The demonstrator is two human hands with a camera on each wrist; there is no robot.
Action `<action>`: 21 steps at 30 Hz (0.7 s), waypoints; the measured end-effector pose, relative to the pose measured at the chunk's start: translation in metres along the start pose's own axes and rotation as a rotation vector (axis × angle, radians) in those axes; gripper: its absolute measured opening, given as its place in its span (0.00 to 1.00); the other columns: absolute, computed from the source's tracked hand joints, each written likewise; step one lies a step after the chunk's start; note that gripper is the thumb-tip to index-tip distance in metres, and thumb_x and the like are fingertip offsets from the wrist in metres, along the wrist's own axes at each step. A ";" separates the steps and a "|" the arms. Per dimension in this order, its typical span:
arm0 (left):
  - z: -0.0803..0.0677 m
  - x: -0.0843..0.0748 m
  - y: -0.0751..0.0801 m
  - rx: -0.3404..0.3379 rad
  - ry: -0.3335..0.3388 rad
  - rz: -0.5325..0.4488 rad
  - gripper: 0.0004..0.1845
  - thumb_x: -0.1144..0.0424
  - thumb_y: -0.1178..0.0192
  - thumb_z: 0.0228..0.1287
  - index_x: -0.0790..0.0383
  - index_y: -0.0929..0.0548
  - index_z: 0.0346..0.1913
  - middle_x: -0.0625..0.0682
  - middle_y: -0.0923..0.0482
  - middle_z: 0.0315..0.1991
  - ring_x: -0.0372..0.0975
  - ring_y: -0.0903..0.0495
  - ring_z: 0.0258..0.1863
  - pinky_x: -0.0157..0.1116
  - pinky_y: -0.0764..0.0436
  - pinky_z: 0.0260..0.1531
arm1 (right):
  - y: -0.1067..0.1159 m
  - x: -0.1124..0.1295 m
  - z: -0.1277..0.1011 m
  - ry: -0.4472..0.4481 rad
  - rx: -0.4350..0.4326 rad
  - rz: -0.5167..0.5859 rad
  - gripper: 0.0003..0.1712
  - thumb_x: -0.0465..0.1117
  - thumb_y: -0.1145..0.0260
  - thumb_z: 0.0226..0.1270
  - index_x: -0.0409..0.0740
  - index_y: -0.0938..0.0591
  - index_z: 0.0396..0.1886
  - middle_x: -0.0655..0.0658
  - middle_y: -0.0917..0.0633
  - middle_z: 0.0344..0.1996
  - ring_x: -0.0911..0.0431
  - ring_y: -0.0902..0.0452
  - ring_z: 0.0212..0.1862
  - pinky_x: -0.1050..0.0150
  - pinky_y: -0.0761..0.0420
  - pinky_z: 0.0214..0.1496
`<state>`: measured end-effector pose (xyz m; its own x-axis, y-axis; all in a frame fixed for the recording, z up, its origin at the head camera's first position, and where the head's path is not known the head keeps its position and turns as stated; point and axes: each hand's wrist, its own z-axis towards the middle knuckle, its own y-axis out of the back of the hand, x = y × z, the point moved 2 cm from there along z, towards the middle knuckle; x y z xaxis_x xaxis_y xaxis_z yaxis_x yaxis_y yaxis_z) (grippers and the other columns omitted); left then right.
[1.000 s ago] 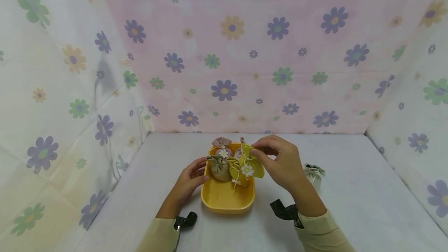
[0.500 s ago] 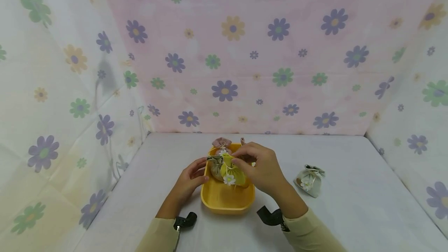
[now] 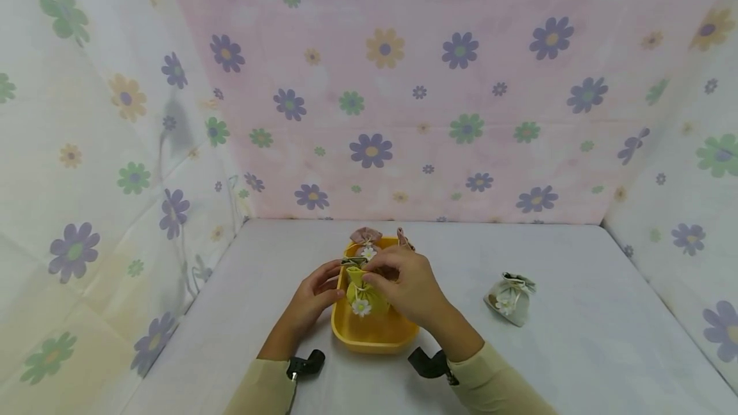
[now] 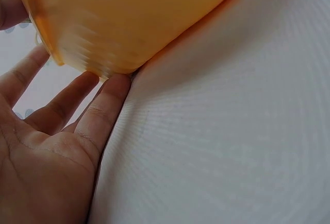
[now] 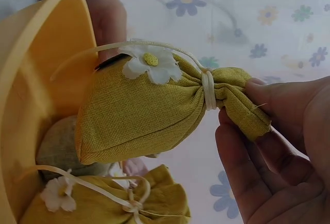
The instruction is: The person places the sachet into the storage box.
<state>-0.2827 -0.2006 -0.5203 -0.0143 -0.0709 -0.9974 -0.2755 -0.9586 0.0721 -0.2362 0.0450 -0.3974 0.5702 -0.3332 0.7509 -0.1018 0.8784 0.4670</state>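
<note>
A yellow drawstring pouch (image 3: 367,300) with a white cloth flower hangs tilted over the yellow tray (image 3: 371,341). My right hand (image 3: 406,284) pinches its gathered neck between thumb and fingers. My left hand (image 3: 311,300) rests at the tray's left side. In the left wrist view its fairly straight fingers (image 4: 103,110) touch the outer wall. Within the tray sit a pink pouch (image 3: 366,237), a drab green pouch (image 5: 67,141) mostly hidden behind the held one, and a second yellow pouch (image 5: 162,195). Another pinkish pouch (image 3: 401,237) shows only its tip behind my right hand.
A pale grey-green pouch (image 3: 510,300) with a white flower lies on the white tabletop (image 3: 576,351), right of the tray. Flowered cloth walls (image 3: 426,82) enclose the back and both sides.
My right hand has carried the yellow pouch leftward and a little toward the tray's near end. This uncovers the grey-green pouch on the right. My left hand stays in place.
</note>
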 end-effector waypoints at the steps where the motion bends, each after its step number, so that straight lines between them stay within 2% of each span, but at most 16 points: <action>1: 0.000 0.000 0.000 0.001 0.004 0.004 0.33 0.59 0.31 0.65 0.40 0.28 0.72 0.48 0.29 0.74 0.48 0.29 0.74 0.47 0.25 0.70 | -0.002 -0.001 0.000 -0.004 0.005 -0.006 0.05 0.41 0.25 0.66 0.52 0.09 0.41 0.58 0.14 0.41 0.64 0.18 0.40 0.69 0.12 0.41; 7: 0.000 0.001 0.000 0.011 0.003 0.008 0.33 0.62 0.35 0.67 0.39 0.29 0.73 0.47 0.30 0.74 0.48 0.30 0.75 0.49 0.26 0.71 | -0.014 -0.007 0.002 -0.037 0.049 -0.034 0.05 0.43 0.25 0.67 0.54 0.10 0.41 0.61 0.15 0.39 0.64 0.19 0.38 0.70 0.13 0.40; 21: 0.000 0.002 0.001 0.008 0.017 0.008 0.33 0.60 0.35 0.67 0.38 0.29 0.73 0.46 0.31 0.75 0.48 0.31 0.75 0.50 0.26 0.71 | -0.024 -0.011 -0.002 -0.091 0.128 -0.029 0.06 0.42 0.26 0.68 0.53 0.09 0.42 0.59 0.14 0.40 0.64 0.18 0.41 0.72 0.14 0.43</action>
<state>-0.2830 -0.2015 -0.5221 0.0001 -0.0838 -0.9965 -0.2832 -0.9557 0.0803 -0.2384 0.0279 -0.4176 0.4985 -0.3927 0.7729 -0.1928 0.8190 0.5405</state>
